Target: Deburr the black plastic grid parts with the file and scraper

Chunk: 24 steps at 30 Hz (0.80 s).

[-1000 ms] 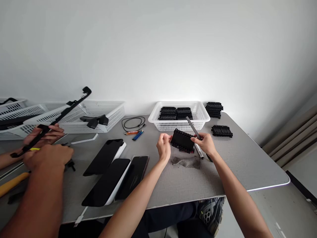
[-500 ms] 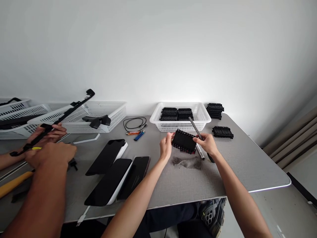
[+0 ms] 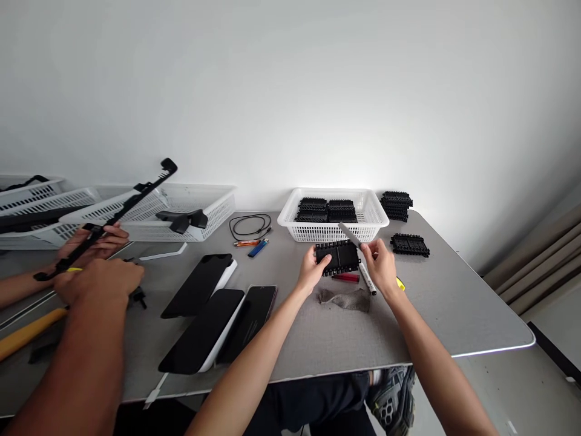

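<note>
My left hand [image 3: 312,270] grips a black rectangular plastic part [image 3: 338,257] by its left end, thumb on its face; knobbly teeth line its long edges. My right hand [image 3: 379,264] is closed round a flat grey metal file [image 3: 348,234], whose blade points up and left over the part's upper right corner. A bit of the tool's yellow handle [image 3: 400,283] shows behind the wrist. Below the part lie a dark red bar [image 3: 345,277], a white marker [image 3: 367,279] and a crumpled grey cloth [image 3: 345,300].
A white basket [image 3: 333,231] holds several similar black parts. More sit in a stack [image 3: 396,206] and singly [image 3: 410,244] to the right. Phones [image 3: 202,330], a black cable [image 3: 249,225] and a blue lighter [image 3: 258,247] lie left. A co-worker's hands [image 3: 102,272] hold a long black piece [image 3: 122,212].
The part has turned over in my left hand, showing its ribbed face instead of the smooth one. My right hand no longer touches its edge. The red bar is uncovered.
</note>
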Tool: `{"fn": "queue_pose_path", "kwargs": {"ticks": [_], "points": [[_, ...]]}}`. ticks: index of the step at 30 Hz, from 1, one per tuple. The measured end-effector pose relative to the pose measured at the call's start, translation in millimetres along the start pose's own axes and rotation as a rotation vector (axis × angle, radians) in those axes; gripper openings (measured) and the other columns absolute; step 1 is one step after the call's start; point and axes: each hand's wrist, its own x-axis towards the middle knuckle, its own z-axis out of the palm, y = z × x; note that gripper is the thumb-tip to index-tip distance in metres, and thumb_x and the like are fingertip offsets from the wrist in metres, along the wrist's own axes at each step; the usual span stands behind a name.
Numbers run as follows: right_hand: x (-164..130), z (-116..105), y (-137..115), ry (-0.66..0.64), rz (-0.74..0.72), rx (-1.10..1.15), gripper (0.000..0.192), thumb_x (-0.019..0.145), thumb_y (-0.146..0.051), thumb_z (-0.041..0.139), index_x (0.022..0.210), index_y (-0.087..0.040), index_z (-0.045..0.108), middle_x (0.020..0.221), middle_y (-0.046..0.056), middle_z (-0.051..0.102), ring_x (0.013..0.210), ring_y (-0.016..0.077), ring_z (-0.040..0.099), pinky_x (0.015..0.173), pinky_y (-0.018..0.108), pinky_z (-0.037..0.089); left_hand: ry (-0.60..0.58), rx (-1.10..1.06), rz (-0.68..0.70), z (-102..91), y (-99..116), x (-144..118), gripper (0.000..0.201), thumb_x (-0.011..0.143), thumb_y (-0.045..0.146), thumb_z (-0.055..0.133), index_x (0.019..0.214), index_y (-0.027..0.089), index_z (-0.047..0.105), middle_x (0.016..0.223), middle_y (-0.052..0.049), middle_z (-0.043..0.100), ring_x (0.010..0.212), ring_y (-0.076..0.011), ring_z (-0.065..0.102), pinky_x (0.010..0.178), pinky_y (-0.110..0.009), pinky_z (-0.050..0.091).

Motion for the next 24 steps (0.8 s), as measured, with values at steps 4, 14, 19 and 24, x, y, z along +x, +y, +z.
{"fn": "queue_pose_path", "kwargs": {"ticks": [4,14,19,24], "points": [[-6.4,10.2,-3.4,-0.127,-0.076,-0.035,0.043,0.089,-0.064,0.049,0.074,-0.023,0.049,0.069,0.002,0.063,0.06,0.0171,0.055,0.058,0.027,0.033,-0.013,0.064,0.078,2.6,-6.8,-0.7,0.037,0.075,0.033,0.071,0.106,0.018,0.059,0.103,-0.01,0.074,0.095,-0.0252,0.071,0.088,-0.043,0.056],[-12.2,16.8,-3.6,-0.016,-0.155,-0.236,0.049,0.092,-0.066,0.044,0.068,-0.022,0.048,0.068,0.003,0.059,0.054,0.0138,0.044,0.056,0.027,0.024,0.013,0.159,0.154,5.9,-13.2,-2.1,0.031,0.076,0.036,0.071,0.098,0.018,0.059,0.099,-0.009,0.071,0.098,-0.0246,0.068,0.088,-0.04,0.054],[-3.0,2.5,3.3,0.149,-0.136,-0.265,0.052,0.088,-0.068,0.051,0.064,-0.022,0.045,0.067,0.002,0.056,0.053,0.0125,0.039,0.056,0.028,0.024,0.067,0.077,0.194,-3.2,-3.5,4.6,0.045,0.079,0.041,0.069,0.115,0.018,0.055,0.116,-0.014,0.068,0.11,-0.0252,0.065,0.094,-0.04,0.053],[-3.2,6.0,4.7,0.12,-0.141,-0.172,0.054,0.086,-0.069,0.053,0.061,-0.022,0.042,0.06,0.0,0.053,0.054,0.0121,0.041,0.055,0.026,0.028,0.049,0.093,0.186,-1.2,-2.7,3.6,0.047,0.077,0.042,0.071,0.116,0.018,0.057,0.115,-0.014,0.069,0.114,-0.0269,0.063,0.099,-0.043,0.05]]}}
